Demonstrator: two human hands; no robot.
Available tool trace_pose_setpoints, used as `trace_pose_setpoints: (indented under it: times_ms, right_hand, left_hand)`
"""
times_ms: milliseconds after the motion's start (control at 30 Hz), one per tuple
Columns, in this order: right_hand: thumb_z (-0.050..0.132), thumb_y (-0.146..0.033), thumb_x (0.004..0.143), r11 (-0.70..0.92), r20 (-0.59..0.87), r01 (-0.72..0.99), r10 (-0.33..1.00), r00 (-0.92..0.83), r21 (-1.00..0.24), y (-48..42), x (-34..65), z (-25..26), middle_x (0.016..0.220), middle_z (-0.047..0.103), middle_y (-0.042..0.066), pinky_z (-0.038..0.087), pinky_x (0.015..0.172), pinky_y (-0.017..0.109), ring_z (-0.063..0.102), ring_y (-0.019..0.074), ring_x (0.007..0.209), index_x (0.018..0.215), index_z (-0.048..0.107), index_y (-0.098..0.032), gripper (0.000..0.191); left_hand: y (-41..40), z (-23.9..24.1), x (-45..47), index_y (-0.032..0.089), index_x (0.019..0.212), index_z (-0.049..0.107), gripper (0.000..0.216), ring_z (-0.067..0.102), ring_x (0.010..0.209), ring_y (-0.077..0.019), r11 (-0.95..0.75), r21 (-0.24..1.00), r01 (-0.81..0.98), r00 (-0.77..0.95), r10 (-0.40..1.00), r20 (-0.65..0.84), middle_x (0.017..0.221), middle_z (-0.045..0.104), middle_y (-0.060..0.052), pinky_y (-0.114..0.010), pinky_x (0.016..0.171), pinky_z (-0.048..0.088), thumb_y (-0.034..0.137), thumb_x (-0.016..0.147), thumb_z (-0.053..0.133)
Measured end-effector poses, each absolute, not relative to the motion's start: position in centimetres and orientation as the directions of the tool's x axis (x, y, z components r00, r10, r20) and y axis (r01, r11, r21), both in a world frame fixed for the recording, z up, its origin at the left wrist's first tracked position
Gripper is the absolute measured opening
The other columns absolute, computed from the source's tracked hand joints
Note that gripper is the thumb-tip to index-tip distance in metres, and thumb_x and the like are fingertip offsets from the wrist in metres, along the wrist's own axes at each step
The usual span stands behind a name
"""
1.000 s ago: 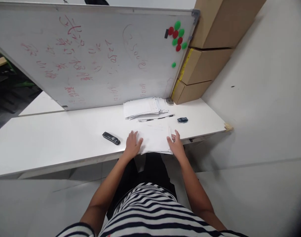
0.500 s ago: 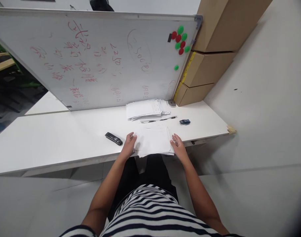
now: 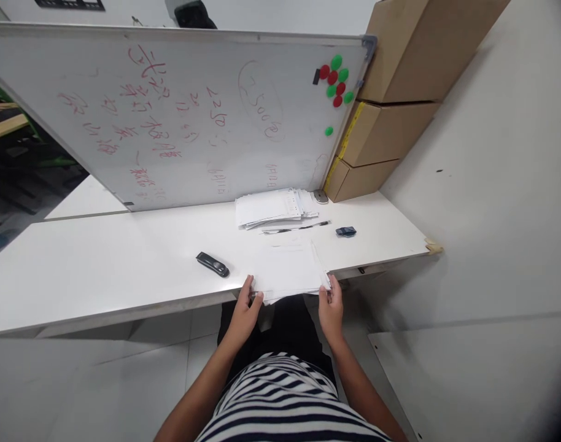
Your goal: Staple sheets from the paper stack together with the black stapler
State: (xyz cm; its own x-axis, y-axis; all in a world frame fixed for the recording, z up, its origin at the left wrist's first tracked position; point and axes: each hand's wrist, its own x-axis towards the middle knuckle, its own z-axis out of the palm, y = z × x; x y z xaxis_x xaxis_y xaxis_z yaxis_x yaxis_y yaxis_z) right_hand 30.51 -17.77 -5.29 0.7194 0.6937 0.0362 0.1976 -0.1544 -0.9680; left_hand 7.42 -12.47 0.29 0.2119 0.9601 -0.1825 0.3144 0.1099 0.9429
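A loose stack of white paper sheets (image 3: 290, 267) lies at the table's front edge, its near side sticking out slightly over that edge. My left hand (image 3: 247, 310) is at the stack's near left corner, with the thumb on the near side and the fingers along the left side. At the near right corner, my right hand (image 3: 332, 307) has the paper between thumb and fingers. The sheets are not quite even along the right and near sides. Left of the stack lies a black hair clipper (image 3: 212, 264).
A thicker paper pile (image 3: 269, 209) rests against a whiteboard (image 3: 179, 123) with red writing and round magnets. Before it lies a thin black-and-white strip (image 3: 296, 228). To the right are a small dark blue object (image 3: 345, 231), stacked cardboard boxes (image 3: 386, 132) and a wall.
Both my hands have moved back toward my body, from the sides of the stack to its near corners. The objects on the table keep their places.
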Motion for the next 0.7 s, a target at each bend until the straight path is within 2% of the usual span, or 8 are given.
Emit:
trace_pose_setpoints:
  times_ms: [100, 167, 300, 367, 433, 500, 600, 700]
  right_hand:
    - [0.047, -0.054, 0.087, -0.174, 0.041, 0.227, 0.702, 0.711, -0.958, -17.9, 30.4, -5.8, 0.149, 0.039, 0.012, 0.035, 0.110, 0.045, 0.039, 0.0253, 0.136, 0.145, 0.031, -0.021, 0.069]
    - [0.045, -0.055, 0.087, -0.180, 0.014, 0.186, 0.682, 0.731, -0.966, -17.5, 30.6, -6.2, 0.147, 0.041, 0.015, 0.037, 0.108, 0.045, 0.042, 0.0259, 0.134, 0.145, 0.031, -0.018, 0.070]
    - [0.044, -0.054, 0.088, -0.182, 0.035, 0.217, 0.685, 0.728, -0.959, -16.8, 31.3, -6.0, 0.141, 0.050, 0.013, 0.041, 0.105, 0.043, 0.047, 0.0260, 0.130, 0.138, 0.044, -0.018, 0.062]
    - [0.045, -0.054, 0.087, -0.176, 0.057, 0.240, 0.682, 0.729, -0.955, -16.7, 31.8, -5.2, 0.136, 0.055, 0.011, 0.043, 0.103, 0.043, 0.051, 0.0265, 0.126, 0.132, 0.051, -0.020, 0.056]
    - [0.046, -0.053, 0.087, -0.181, 0.053, 0.225, 0.657, 0.752, -0.957, -16.7, 32.3, -4.2, 0.128, 0.061, 0.011, 0.045, 0.100, 0.044, 0.055, 0.0281, 0.121, 0.124, 0.058, -0.020, 0.051]
    - [0.046, -0.052, 0.087, -0.179, 0.051, 0.204, 0.620, 0.783, -0.962, -16.7, 32.6, -3.1, 0.123, 0.064, 0.013, 0.046, 0.097, 0.045, 0.058, 0.0294, 0.116, 0.119, 0.061, -0.019, 0.049]
    - [0.045, -0.049, 0.088, -0.136, 0.122, 0.252, 0.603, 0.789, -0.958, -16.6, 32.3, -1.9, 0.123, 0.063, 0.013, 0.046, 0.097, 0.046, 0.058, 0.0289, 0.113, 0.120, 0.061, -0.018, 0.048]
    - [0.044, -0.046, 0.090, -0.051, 0.278, 0.415, 0.667, 0.691, -0.909, -15.6, 31.6, -0.3, 0.123, 0.063, 0.012, 0.044, 0.099, 0.046, 0.058, 0.0273, 0.113, 0.117, 0.063, -0.019, 0.043]
  left_hand:
    - [-12.9, 0.4, 6.8, 0.025, 0.133, 0.044, 0.052, 0.041, 0.135, -0.0229, 0.195, 0.956, 0.218, 0.133, 0.965, -0.227, 0.146, 0.043, -0.010, -0.040, 0.110, 0.036, 0.053, 0.089, 0.047]
    - [-12.9, 0.2, 6.3, 0.024, 0.125, 0.050, 0.048, 0.048, 0.128, -0.0230, 0.233, 0.952, 0.197, 0.101, 0.962, -0.256, 0.138, 0.051, -0.011, -0.040, 0.105, 0.042, 0.054, 0.087, 0.049]
    - [-12.8, -0.1, 5.2, 0.022, 0.123, 0.051, 0.057, 0.064, 0.098, -0.0227, 0.348, 0.910, 0.228, 0.086, 0.923, -0.374, 0.118, 0.061, -0.011, -0.036, 0.077, 0.053, 0.061, 0.081, 0.052]
    - [-12.8, 0.3, 4.6, 0.022, 0.118, 0.054, 0.056, 0.065, 0.086, -0.0219, 0.350, 0.904, 0.246, 0.072, 0.923, -0.377, 0.103, 0.065, -0.008, -0.035, 0.072, 0.053, 0.063, 0.081, 0.051]
    - [-12.6, 1.0, 3.7, 0.023, 0.110, 0.058, 0.047, 0.064, 0.090, -0.0231, 0.223, 0.929, 0.295, 0.034, 0.969, -0.243, 0.098, 0.066, -0.006, -0.038, 0.079, 0.052, 0.060, 0.085, 0.046]
    - [-11.8, 1.9, 2.3, 0.024, 0.106, 0.059, 0.038, 0.060, 0.101, -0.0247, -0.008, 0.896, 0.443, -0.002, 1.000, 0.010, 0.104, 0.064, -0.007, -0.042, 0.092, 0.047, 0.053, 0.089, 0.042]
    - [-9.0, 2.5, -0.7, 0.024, 0.114, 0.058, 0.035, 0.050, 0.118, -0.0291, -0.277, 0.628, 0.727, 0.064, 0.938, 0.341, 0.118, 0.059, -0.011, -0.048, 0.107, 0.034, 0.045, 0.088, 0.047]
    - [-4.8, 2.2, -3.6, 0.025, 0.128, 0.052, 0.056, 0.029, 0.137, -0.0358, -0.307, 0.384, 0.871, 0.149, 0.909, 0.389, 0.141, 0.044, -0.014, -0.053, 0.110, 0.026, 0.050, 0.079, 0.059]
